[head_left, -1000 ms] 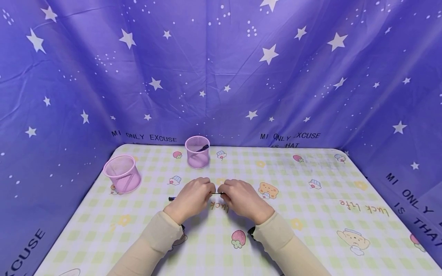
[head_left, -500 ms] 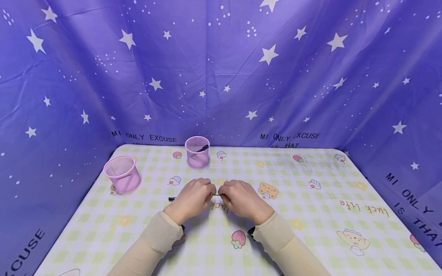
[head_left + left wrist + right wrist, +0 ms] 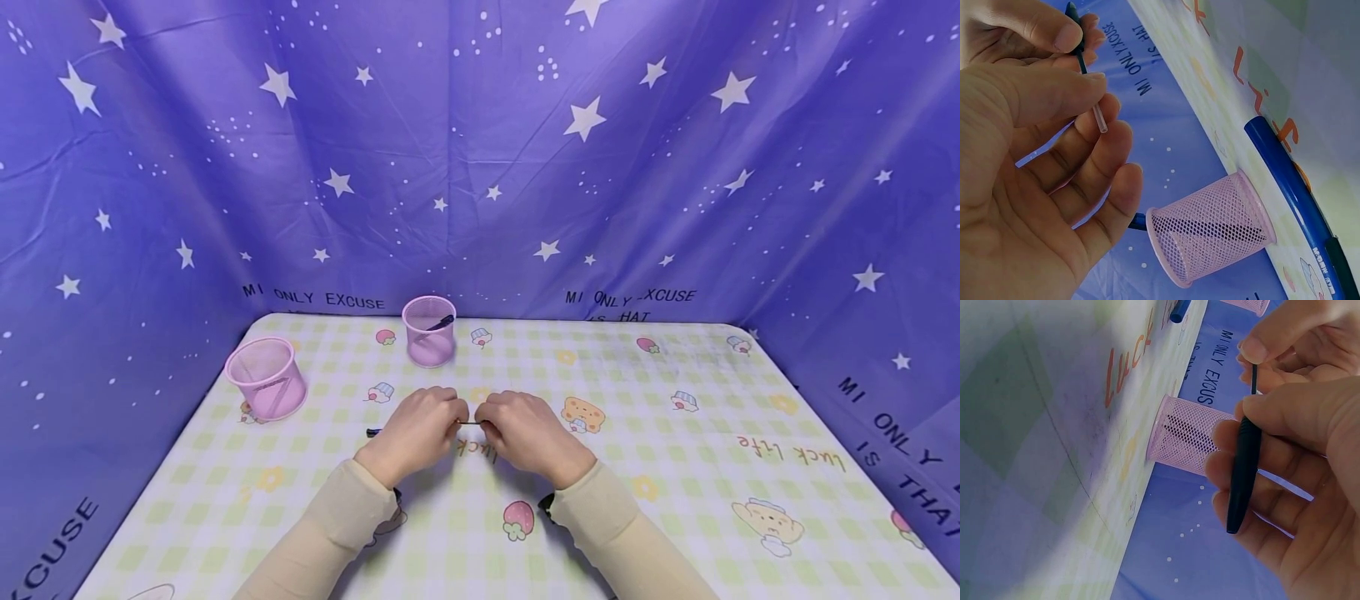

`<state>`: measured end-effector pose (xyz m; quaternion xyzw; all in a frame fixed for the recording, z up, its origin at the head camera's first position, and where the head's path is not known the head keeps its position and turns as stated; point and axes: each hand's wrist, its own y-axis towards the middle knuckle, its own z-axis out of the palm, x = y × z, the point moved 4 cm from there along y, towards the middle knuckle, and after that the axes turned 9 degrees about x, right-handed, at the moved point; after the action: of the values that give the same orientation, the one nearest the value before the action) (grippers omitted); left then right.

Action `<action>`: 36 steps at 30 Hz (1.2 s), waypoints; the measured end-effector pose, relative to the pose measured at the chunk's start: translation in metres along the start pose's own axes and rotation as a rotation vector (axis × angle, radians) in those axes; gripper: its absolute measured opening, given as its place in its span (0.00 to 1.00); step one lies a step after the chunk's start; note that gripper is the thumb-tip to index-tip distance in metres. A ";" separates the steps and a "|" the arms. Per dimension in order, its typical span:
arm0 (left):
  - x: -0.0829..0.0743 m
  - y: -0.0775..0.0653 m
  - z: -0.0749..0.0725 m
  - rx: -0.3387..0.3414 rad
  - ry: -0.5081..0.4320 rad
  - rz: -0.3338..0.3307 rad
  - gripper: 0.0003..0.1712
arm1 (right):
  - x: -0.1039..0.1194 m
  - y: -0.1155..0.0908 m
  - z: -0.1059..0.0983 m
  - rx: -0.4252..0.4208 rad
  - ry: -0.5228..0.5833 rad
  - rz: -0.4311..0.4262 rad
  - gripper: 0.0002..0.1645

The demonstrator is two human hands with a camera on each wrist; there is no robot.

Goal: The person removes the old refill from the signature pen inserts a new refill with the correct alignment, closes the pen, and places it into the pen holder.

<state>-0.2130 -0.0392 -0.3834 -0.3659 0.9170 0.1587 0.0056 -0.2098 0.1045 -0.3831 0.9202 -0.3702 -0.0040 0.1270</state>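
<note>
In the head view both hands meet above the middle of the table, a thin stretch of pen refill showing between them. My left hand [image 3: 420,429] pinches the refill [image 3: 1100,119] between thumb and fingers; its clear tube end sticks out in the left wrist view. My right hand [image 3: 528,429] grips a dark, tapered pen section [image 3: 1245,469] with a ribbed part, and the refill runs out of its upper end toward the left hand. On the table beside the left hand lies a blue pen barrel [image 3: 1288,178] with a dark end, mostly hidden in the head view.
A pink mesh pen cup [image 3: 430,346] stands at the back of the table, with a dark blue pen [image 3: 444,322] leaning in it. Another pink mesh cup [image 3: 273,396] stands at the left edge. A starry blue curtain [image 3: 480,167] hangs close behind the checked tablecloth [image 3: 712,467].
Both hands stay almost in place. The refill between them shifts very slightly; cups and barrel have not moved.
</note>
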 end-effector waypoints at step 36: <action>0.006 -0.002 -0.001 0.018 0.016 -0.020 0.09 | -0.002 -0.001 -0.002 -0.029 0.003 -0.005 0.08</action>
<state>-0.2157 -0.0444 -0.3840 -0.3762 0.9147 0.1474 0.0029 -0.2104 0.1073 -0.3817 0.9192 -0.3676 -0.0084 0.1409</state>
